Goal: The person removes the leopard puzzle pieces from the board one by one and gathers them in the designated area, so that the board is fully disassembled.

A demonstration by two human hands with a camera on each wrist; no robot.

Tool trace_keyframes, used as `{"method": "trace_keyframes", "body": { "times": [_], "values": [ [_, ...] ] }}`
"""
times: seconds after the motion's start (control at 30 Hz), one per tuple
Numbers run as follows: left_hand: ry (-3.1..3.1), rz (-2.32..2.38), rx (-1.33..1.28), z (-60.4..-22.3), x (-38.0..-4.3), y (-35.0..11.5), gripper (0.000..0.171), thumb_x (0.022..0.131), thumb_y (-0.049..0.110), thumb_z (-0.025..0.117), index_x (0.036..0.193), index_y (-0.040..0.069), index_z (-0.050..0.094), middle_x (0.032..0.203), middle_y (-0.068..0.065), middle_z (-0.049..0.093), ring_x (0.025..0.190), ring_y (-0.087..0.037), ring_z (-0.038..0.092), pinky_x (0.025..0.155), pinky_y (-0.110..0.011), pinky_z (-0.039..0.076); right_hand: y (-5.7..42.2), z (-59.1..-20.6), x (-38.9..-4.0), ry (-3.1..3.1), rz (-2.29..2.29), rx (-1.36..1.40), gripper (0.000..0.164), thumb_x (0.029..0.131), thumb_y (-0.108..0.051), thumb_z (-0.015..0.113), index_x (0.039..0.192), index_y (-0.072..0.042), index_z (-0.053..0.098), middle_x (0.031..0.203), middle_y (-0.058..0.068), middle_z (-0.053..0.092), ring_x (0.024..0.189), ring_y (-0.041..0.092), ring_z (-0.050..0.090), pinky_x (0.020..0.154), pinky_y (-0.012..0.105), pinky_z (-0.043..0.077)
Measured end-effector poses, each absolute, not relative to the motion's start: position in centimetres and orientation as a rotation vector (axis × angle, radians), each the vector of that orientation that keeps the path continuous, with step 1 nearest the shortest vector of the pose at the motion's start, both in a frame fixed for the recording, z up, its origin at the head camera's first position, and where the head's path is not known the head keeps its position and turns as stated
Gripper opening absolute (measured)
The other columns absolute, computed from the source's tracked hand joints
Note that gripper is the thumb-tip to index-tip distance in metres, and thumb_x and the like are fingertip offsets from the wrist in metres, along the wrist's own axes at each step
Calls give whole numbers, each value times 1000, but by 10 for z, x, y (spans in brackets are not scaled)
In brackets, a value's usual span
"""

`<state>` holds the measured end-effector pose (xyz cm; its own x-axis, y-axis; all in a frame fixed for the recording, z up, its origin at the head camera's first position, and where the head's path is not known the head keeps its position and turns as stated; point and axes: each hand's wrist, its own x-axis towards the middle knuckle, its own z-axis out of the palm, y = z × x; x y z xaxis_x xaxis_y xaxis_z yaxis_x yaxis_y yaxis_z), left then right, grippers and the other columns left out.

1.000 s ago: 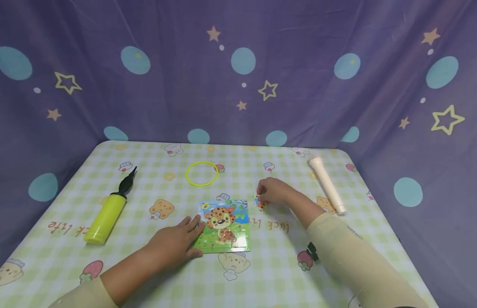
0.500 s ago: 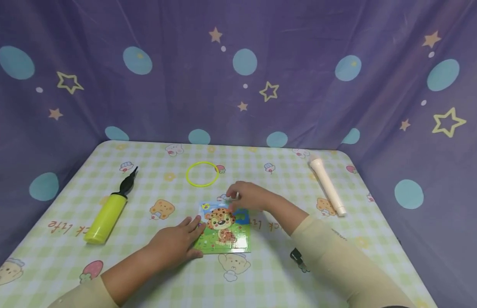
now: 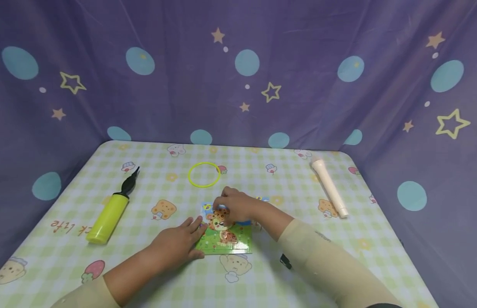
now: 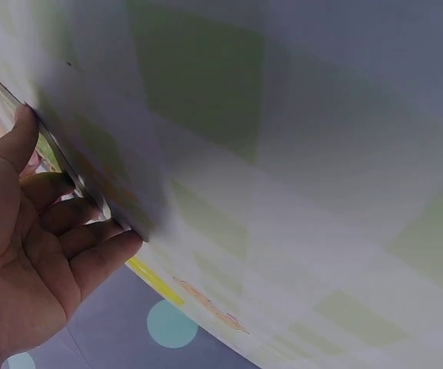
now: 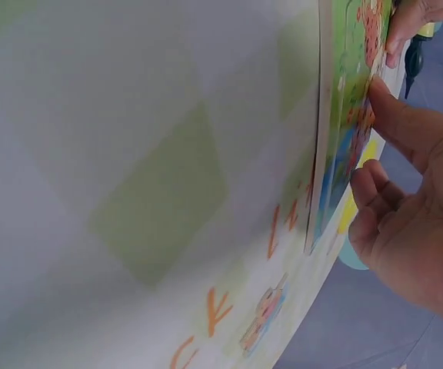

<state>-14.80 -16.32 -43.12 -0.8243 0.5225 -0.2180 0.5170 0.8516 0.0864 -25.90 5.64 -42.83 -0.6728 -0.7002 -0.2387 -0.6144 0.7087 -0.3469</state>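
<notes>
Well, the leopard picture puzzle lies flat on the checked tablecloth in front of me, between my hands. It looks thin and stiff with a glossy face, so I judge it light, hard to bend and quick to skid if pushed sideways; the best hold on it should be by the edges, since fingertips would slide on that shiny surface. My left hand lies low beside it, fingers loosely spread with their tips at the left edge and the thumb held apart at the near corner, resting there rather than gripping, which ought to steady the board. My right hand bends down over the far right part, forearm slanting in from my right, thumb tip on the picture and fingers curved close by; the knuckles block the view from above, so I can't tell whether a piece is pinched there. Near the puzzle's far right corner, behind my right wrist, a small picture piece lies on the cloth. Under my right sleeve a black object shows only in part. Farther out, a yellow ring lies beyond the puzzle, a hand pump well to its left, and a pale stick well to its right.
</notes>
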Motion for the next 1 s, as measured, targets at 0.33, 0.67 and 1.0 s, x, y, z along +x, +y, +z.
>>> {"method": "trace_keyframes", "body": {
  "times": [0.33, 0.67, 1.0],
  "values": [
    [2803, 35, 821, -431, -148, -164, 74, 90, 55, 60, 148, 11, 45, 156, -13, 38, 139, -36, 42, 93, -46, 51, 53, -428, -265, 2485, -455, -922, 43, 86, -26, 76, 123, -31, 56, 130, -5, 59, 122, 16, 50, 104, 39, 41],
    [2793, 37, 801, -429, -147, -163, 75, 90, 55, 61, 148, 10, 45, 156, -13, 37, 139, -37, 41, 93, -46, 51, 60, -438, -278, 2441, -707, -820, 17, 91, -20, 71, 106, -25, 64, 108, -10, 67, 101, 10, 61, 92, 33, 48],
    [2780, 31, 794, -429, -147, -161, 75, 89, 55, 61, 148, 10, 45, 156, -14, 37, 139, -38, 40, 91, -47, 51, 61, -438, -278, 2305, -754, -769, 28, 86, -18, 75, 109, -25, 61, 105, -9, 65, 94, 11, 60, 88, 34, 49]
  ]
}}
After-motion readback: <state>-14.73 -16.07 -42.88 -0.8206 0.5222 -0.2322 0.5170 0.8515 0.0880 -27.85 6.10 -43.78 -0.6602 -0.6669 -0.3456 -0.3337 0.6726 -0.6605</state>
